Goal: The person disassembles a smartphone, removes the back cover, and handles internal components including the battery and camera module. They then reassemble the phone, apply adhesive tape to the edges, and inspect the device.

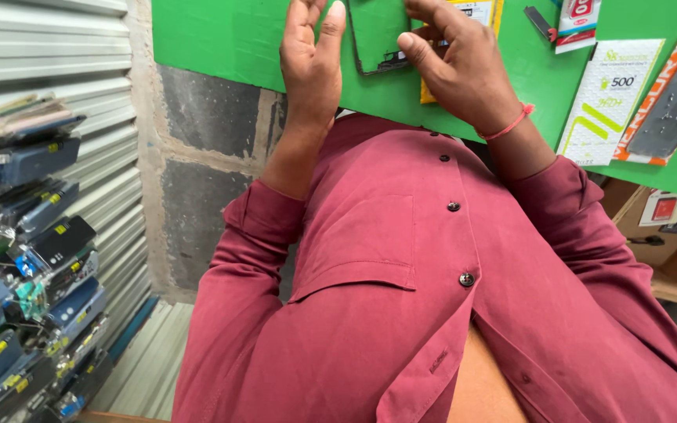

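A flat dark phone part [375,35] is lain on the green table [221,39], between the two hands. The left hand [311,66] is held upright with fingers straight, touching its left edge. The right hand [460,66] is curved over its right edge, fingers bent, and nothing is clamped.

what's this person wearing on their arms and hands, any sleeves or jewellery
Both arms are in the long sleeves of a dark red button-up shirt, pushed up to about mid-forearm, with dark round buttons down the front and a chest pocket. The right hand has a thin pinkish-red band around its wrist. The left hand is bare, with no ring, watch or glove showing.
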